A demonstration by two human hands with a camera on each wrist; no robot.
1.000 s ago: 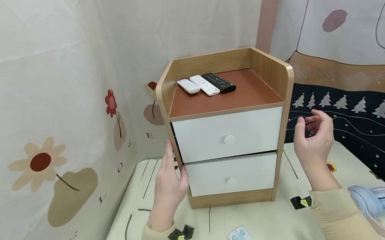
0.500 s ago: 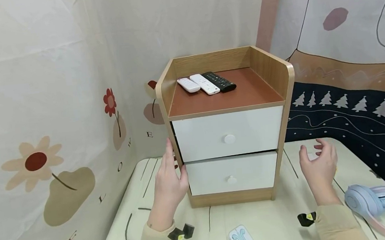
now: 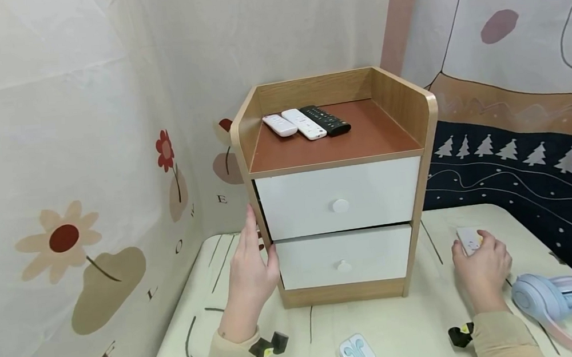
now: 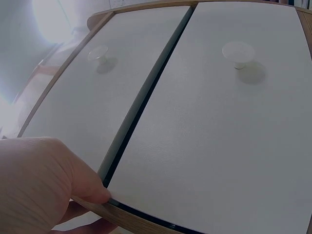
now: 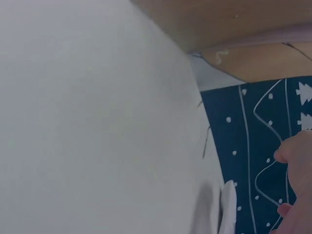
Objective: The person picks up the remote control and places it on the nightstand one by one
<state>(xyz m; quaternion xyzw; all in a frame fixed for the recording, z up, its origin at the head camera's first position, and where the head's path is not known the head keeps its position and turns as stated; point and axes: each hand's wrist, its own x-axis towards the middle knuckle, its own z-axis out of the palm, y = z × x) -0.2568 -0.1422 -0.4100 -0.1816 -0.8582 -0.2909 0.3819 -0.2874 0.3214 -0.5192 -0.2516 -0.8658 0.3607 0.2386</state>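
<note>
A small wooden cabinet (image 3: 343,292) has two white drawers, upper (image 3: 298,200) and lower (image 3: 305,266), each with a round knob. My left hand (image 3: 249,277) rests along its left side with fingers straight. In the left wrist view the thumb (image 4: 90,187) touches the front edge by the gap between the drawers. On the right, my right hand (image 3: 483,271) reaches down to a small white printed packet (image 3: 469,239), thumb and forefinger around its near end. The right wrist view shows the fingers (image 5: 295,146) apart from the packet's white edge (image 5: 227,207).
Two white remotes (image 3: 281,125) and a black remote (image 3: 325,120) lie on the cabinet top. A boxed earphone set (image 3: 357,354) is in front. Blue and pink headphones (image 3: 551,299) lie beside my right forearm. Printed cloth (image 3: 518,173) hangs behind the table at right.
My right hand has come down from beside the cabinet to the table, and the white packet now shows past its fingers. My left hand stays on the cabinet's side.
</note>
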